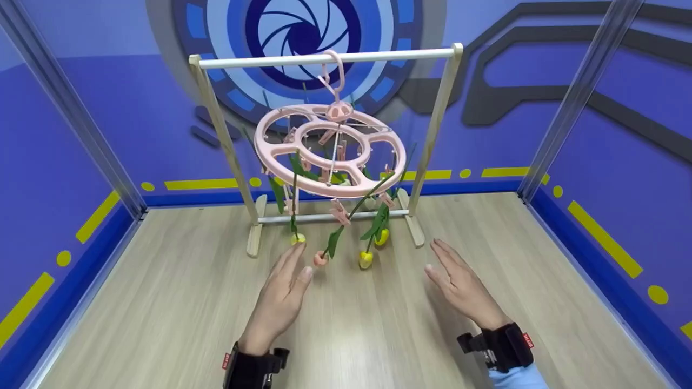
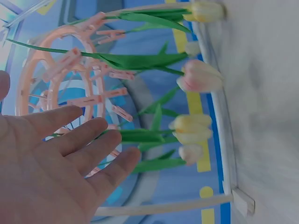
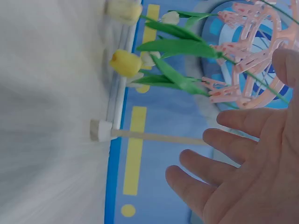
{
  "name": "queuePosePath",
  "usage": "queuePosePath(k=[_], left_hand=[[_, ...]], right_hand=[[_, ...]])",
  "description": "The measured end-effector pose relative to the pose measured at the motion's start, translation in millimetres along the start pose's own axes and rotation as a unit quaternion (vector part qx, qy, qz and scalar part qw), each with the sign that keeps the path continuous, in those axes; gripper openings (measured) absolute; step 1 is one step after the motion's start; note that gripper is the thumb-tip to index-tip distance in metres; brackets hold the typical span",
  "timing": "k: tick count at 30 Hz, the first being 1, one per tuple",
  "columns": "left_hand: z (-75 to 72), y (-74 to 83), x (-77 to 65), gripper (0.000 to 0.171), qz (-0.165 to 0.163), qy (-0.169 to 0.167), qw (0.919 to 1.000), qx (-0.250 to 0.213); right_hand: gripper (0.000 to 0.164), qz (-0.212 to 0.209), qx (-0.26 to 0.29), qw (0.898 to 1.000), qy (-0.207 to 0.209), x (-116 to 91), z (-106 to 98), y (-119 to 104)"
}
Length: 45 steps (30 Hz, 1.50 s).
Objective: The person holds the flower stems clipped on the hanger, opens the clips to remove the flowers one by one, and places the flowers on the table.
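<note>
A pink round clip hanger [image 1: 397,156] hangs by its hook from the white bar of a wooden rack. Artificial tulips dangle head down from its clothespins, among them a yellow tulip [image 1: 366,260], a peach tulip [image 1: 320,259] and a pale yellow tulip [image 1: 298,238]. My left hand [image 1: 278,297] is held out in front of the rack, fingers straight, close to the pale yellow bloom in the head view. Off to the right, my right hand [image 1: 467,289] is likewise extended, holding nothing. In the left wrist view a pinkish tulip [image 2: 201,76] hangs beyond the fingertips.
The rack's wooden post [image 1: 435,129] and its feet stand near the back of the wood-grain table [image 1: 178,302]. Blue printed panels [image 1: 621,178] enclose the table at the back and on both sides.
</note>
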<state>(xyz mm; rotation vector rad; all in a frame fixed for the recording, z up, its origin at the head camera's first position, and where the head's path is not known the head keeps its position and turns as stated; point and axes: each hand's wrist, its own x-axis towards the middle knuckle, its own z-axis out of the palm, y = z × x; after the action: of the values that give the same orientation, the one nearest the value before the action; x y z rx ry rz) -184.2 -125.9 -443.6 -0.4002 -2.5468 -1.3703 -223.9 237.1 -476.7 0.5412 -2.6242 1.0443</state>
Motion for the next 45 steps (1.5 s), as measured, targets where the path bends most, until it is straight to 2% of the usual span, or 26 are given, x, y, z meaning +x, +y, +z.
queuePosePath(k=[16, 24, 32, 37, 45], left_hand=[[21.0, 20.1, 18.1, 0.053, 0.037, 0.034, 0.997, -0.059], [29.6, 22.1, 21.3, 0.053, 0.056, 0.04, 0.994, -0.085], [35.7, 24.0, 32.3, 0.053, 0.08, 0.055, 0.9913, -0.089], [38.3, 25.0, 38.5, 0.055, 0.086, 0.061, 0.9908, -0.085], [38.1, 26.6, 44.7, 0.058, 0.109, 0.064, 0.9853, -0.115]], right_hand=[[0.047, -0.067, 0.029, 0.996, 0.052, 19.4, 16.1, -19.8], [0.04, -0.099, 0.059, 0.991, 0.067, 25.6, 27.5, -33.0], [0.031, -0.122, 0.1, 0.984, 0.088, 35.1, 41.0, -41.5], [0.027, -0.121, 0.128, 0.98, 0.094, 41.4, 51.5, -47.3], [0.024, -0.117, 0.155, 0.977, 0.087, 50.0, 67.0, -55.2]])
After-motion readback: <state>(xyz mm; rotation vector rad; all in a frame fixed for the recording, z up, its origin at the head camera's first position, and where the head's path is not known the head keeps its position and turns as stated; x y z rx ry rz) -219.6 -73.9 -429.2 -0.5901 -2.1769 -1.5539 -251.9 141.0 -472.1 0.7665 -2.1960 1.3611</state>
